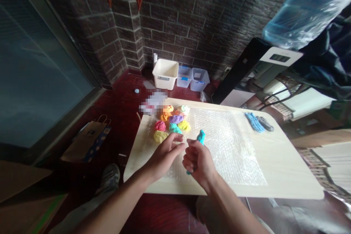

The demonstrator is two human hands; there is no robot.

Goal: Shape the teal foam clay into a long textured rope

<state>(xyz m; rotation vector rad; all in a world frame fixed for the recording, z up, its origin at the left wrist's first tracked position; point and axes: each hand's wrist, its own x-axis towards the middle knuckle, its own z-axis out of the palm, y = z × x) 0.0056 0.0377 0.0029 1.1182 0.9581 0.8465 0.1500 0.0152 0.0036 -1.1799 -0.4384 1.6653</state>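
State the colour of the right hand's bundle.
The bundle is turquoise, seen best in the head view.

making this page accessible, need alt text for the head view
A right hand grips a soft-looking turquoise bundle beside an open left hand, over a pale wood-grain table bearing clear bubble wrap and crumpled multicoloured bundles.

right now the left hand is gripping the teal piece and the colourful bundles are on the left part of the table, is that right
One thing is wrong: the head view shows the right hand gripping the teal piece, while the left hand is open beside it. The colourful bundles are indeed on the left part of the table.
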